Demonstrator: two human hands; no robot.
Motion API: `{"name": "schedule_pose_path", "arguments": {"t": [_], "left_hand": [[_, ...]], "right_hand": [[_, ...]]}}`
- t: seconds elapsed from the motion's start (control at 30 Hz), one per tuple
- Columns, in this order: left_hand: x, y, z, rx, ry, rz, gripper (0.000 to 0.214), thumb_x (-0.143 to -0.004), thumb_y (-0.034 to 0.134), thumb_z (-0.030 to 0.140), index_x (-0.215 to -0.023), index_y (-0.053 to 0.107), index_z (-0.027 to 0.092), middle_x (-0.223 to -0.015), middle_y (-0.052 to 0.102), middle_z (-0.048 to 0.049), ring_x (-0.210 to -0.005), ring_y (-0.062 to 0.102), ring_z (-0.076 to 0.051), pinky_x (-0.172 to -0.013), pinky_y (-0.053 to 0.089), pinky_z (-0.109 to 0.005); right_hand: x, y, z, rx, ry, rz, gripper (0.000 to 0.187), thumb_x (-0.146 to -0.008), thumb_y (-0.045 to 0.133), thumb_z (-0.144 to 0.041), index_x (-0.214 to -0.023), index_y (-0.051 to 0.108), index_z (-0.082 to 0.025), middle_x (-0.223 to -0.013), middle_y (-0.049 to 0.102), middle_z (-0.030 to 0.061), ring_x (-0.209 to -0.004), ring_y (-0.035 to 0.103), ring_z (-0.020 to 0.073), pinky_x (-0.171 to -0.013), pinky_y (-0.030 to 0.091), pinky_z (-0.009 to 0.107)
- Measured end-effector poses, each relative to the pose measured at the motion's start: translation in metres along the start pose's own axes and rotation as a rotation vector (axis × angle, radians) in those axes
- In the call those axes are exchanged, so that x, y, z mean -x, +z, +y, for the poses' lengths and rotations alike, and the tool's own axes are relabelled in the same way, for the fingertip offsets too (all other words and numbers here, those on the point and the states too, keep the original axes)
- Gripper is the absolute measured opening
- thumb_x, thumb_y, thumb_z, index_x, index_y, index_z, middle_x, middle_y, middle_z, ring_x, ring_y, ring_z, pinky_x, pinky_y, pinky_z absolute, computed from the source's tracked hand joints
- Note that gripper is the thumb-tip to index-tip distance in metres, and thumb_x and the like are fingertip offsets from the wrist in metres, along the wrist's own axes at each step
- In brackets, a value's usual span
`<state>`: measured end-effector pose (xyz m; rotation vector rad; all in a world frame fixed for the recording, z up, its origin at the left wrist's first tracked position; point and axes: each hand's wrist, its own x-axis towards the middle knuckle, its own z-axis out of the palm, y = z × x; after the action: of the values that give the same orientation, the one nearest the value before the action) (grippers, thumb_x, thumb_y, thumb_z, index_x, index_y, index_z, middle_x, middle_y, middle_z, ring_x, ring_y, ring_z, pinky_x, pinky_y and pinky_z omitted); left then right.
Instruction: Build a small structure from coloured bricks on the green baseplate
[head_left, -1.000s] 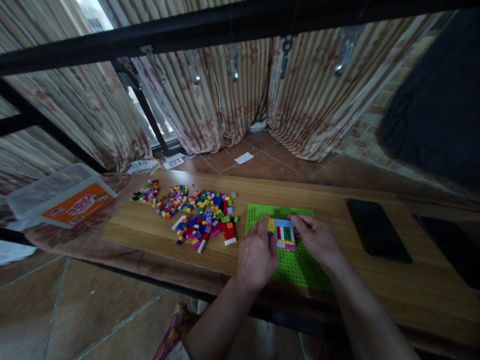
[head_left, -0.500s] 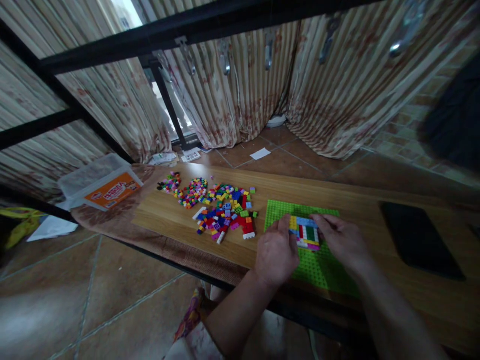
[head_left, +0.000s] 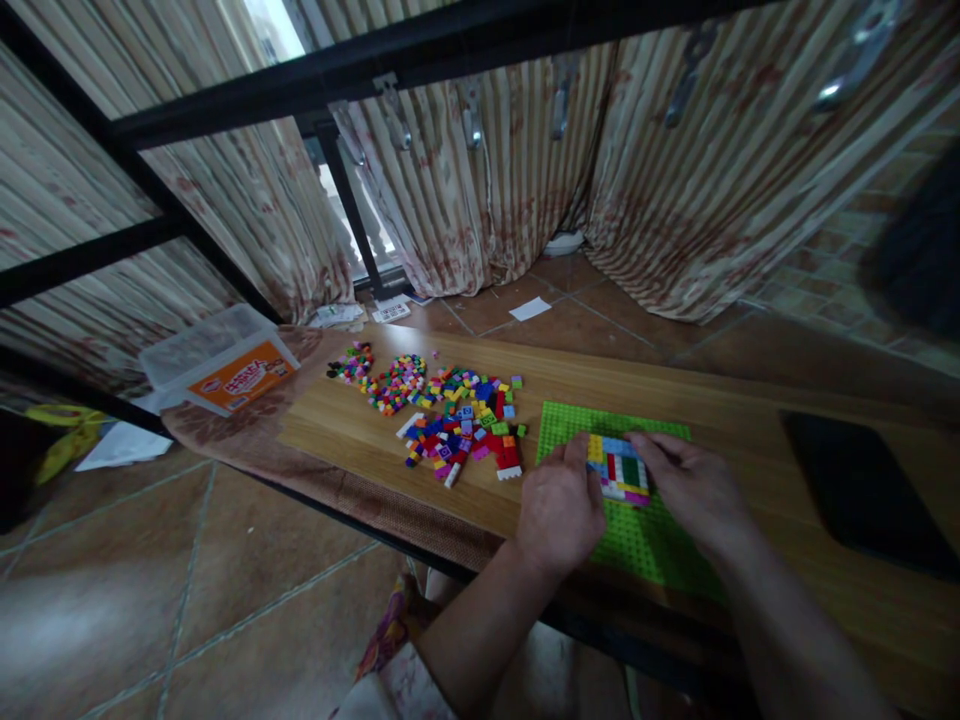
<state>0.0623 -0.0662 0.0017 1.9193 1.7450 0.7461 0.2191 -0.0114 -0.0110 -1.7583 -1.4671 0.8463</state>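
A small rectangular block of building bricks (head_left: 621,470), in yellow, blue, red, white, green and pink, sits on a green studded baseplate (head_left: 637,545). My left hand (head_left: 562,505) has its fingers bent against the left side of this brick block. At its upper right corner, my right hand (head_left: 694,490) is closed with thumb and fingers against the edge. The fingertips are partly hidden, and any single small brick between them cannot be made out. To the left of the baseplate lie many loose bricks (head_left: 457,435) in mixed colours.
A black tablet-like slab (head_left: 862,490) lies on the wooden tabletop (head_left: 645,380) at the right. At the far left stands a clear plastic box (head_left: 214,350) with an orange label. Behind are curtains (head_left: 480,200), a dark metal frame and paper (head_left: 530,309) on the tiled floor.
The whole view has shifted a little, so everything appears slightly further right. Both hands stay at the brick block with almost the same hold.
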Motion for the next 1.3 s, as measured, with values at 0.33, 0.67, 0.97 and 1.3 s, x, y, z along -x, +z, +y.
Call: {"name": "schedule_pose_path", "arguments": {"t": [0.33,0.67,0.97,1.3], "left_hand": [[0.0,-0.003,0.0,0.022,-0.004,-0.012,0.045,-0.092,0.04,0.023,-0.136,0.045,0.016,-0.12,0.065,-0.0112,-0.107,0.063,-0.023,-0.097,0.05,-0.036],[0.0,-0.008,-0.003,0.054,0.061,-0.063,0.051,-0.087,0.049,0.029,-0.136,0.044,0.017,-0.124,0.063,-0.01,-0.11,0.061,-0.024,-0.1,0.049,-0.036],[-0.001,-0.011,-0.006,0.058,0.11,-0.104,0.054,-0.086,0.05,0.026,-0.139,0.042,0.017,-0.128,0.061,-0.011,-0.112,0.06,-0.026,-0.1,0.048,-0.038],[-0.016,-0.059,-0.048,0.261,-0.068,0.332,0.033,-0.087,0.051,0.022,-0.117,0.062,0.018,-0.1,0.071,-0.0061,-0.083,0.066,-0.015,-0.079,0.051,-0.025]], "right_hand": [[0.0,0.0,0.0,-0.018,0.003,-0.002,0.038,-0.075,0.059,-0.054,-0.084,0.076,-0.02,-0.075,0.075,0.0037,-0.069,0.069,0.0229,-0.063,0.051,0.033],[-0.001,0.0,0.008,0.054,-0.025,-0.023,0.04,-0.076,0.057,-0.055,-0.089,0.075,-0.022,-0.085,0.077,0.0054,-0.078,0.07,0.0252,-0.07,0.052,0.036],[0.0,0.0,0.005,0.096,-0.05,-0.004,0.04,-0.075,0.057,-0.056,-0.085,0.075,-0.022,-0.074,0.075,0.0046,-0.067,0.068,0.0237,-0.061,0.051,0.034],[-0.006,-0.004,0.006,0.1,-0.028,-0.002,0.04,-0.074,0.059,-0.055,-0.085,0.076,-0.021,-0.078,0.076,0.0054,-0.07,0.069,0.0239,-0.062,0.051,0.033]]}}
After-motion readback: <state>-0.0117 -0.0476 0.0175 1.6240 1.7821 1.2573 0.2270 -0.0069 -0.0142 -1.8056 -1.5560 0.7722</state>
